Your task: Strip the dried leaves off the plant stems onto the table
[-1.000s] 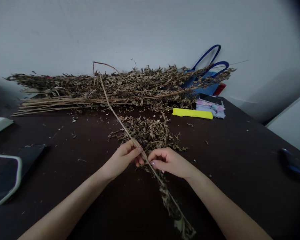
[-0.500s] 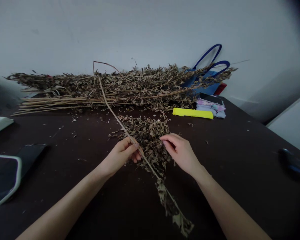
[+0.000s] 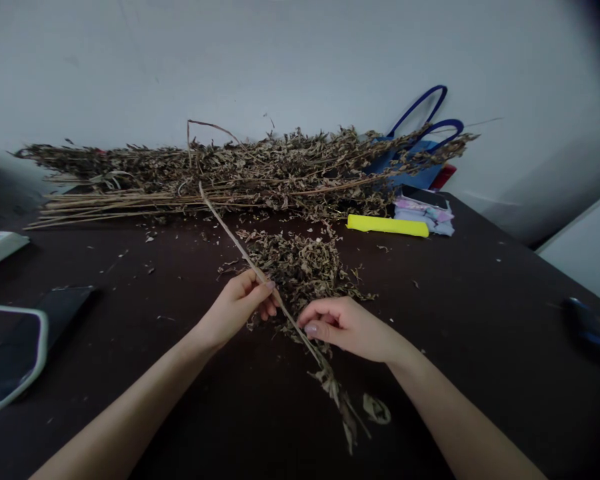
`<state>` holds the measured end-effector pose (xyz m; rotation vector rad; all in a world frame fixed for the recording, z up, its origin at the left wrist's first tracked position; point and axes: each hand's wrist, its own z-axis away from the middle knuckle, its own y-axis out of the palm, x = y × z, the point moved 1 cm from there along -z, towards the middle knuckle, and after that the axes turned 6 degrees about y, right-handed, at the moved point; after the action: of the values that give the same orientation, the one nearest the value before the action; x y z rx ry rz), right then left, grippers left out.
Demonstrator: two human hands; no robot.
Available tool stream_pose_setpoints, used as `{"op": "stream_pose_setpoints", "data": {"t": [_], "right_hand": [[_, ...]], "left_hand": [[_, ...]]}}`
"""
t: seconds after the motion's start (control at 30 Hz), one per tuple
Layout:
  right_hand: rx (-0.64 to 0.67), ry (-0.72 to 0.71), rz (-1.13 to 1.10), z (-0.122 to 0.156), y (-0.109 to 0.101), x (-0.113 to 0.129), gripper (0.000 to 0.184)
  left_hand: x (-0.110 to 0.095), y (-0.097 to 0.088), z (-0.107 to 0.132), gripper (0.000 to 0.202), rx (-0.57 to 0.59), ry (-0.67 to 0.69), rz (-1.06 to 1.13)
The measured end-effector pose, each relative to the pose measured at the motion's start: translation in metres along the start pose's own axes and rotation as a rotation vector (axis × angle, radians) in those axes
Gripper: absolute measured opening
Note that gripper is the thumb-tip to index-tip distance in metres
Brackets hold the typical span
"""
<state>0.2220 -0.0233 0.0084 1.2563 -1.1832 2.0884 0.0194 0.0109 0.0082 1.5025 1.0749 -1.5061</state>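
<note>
The left hand (image 3: 240,300) is held palm inward at the near left edge of the leaf pile (image 3: 307,260), its forearm reaching in from the lower left. A dry stem (image 3: 227,230) is pinched in the left grip between thumb and fingers, slanting from the upper left down to the lower right, with leaves hanging at its near end. The right hand (image 3: 347,327) is placed just beside the stem, lower down, with fingers curled and thumb bent inward; whether anything is grasped in the right grip cannot be told.

A blue bag (image 3: 420,180) with two handles is noted at the back of the desk (image 3: 460,287), partly covered by the bundle of dried plants (image 3: 260,167) (its contents are hidden from view).

Compared with half a second ago, the right hand has been brought from the right side of the pile back towards the stem. The stem's far end is now seated lower, and its leafy end has been altered in shape. A curled leaf (image 3: 377,409) is now seen apart, right of that end; its contact with the desk cannot be confirmed.
</note>
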Motion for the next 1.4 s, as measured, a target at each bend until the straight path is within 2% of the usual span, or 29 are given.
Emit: {"op": "stream_pose_setpoints", "data": {"t": [0.17, 0.37, 0.5, 0.63, 0.7, 0.87, 1.2, 1.4], "right_hand": [[0.147, -0.014, -0.109, 0.0, -0.001, 0.0, 0.015], [0.175, 0.013, -0.176, -0.002, 0.001, 0.001, 0.011], [0.121, -0.022, -0.177, -0.005, 0.004, -0.002, 0.009], [0.081, -0.021, -0.187, -0.006, 0.006, -0.003, 0.01], [0.027, -0.024, -0.118, -0.005, 0.006, -0.001, 0.011], [-0.116, -0.069, 0.121, -0.002, 0.011, 0.007, 0.013], [-0.237, -0.21, 0.311, -0.003, 0.015, 0.008, 0.017], [-0.383, -0.106, 0.533, -0.003, -0.001, -0.004, 0.02]], "left_hand": [[-0.001, 0.0, 0.001, 0.019, -0.012, 0.006, -0.032], [0.001, -0.001, 0.0, 0.018, -0.013, 0.02, -0.017], [-0.002, 0.003, 0.001, 0.019, -0.011, 0.032, 0.005], [-0.001, 0.008, 0.004, 0.019, 0.078, 0.037, 0.019], [0.003, 0.01, 0.005, 0.019, 0.115, 0.037, 0.014], [0.01, 0.012, 0.005, 0.016, 0.116, 0.053, -0.045], [0.009, 0.012, 0.006, 0.015, 0.141, 0.041, -0.032], [0.007, 0.009, 0.004, 0.015, 0.14, 0.023, 0.005]]}}
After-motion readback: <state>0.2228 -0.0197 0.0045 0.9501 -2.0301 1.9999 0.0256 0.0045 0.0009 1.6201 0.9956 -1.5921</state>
